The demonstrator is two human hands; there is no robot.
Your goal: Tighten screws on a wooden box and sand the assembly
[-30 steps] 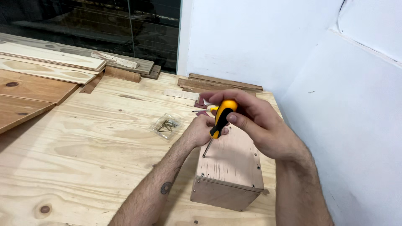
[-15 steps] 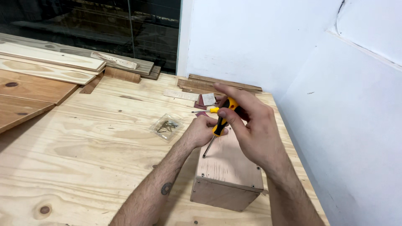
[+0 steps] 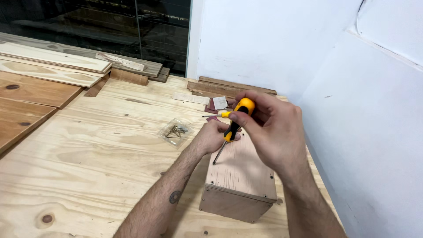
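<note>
Hands (image 3: 269,128) grip yellow-black screwdriver (image 3: 234,121) over rectangular plywood box (image 3: 240,174).

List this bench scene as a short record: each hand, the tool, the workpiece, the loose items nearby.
right hand: grips the screwdriver's handle from above
left hand: rests on the wooden box, beside the shaft
screwdriver: yellow and black handle, tilted, tip down on the box top
wooden box: lies on the plywood bench, near the white wall
bag of screws: clear, left of the box
planks: stacked at far left
</note>
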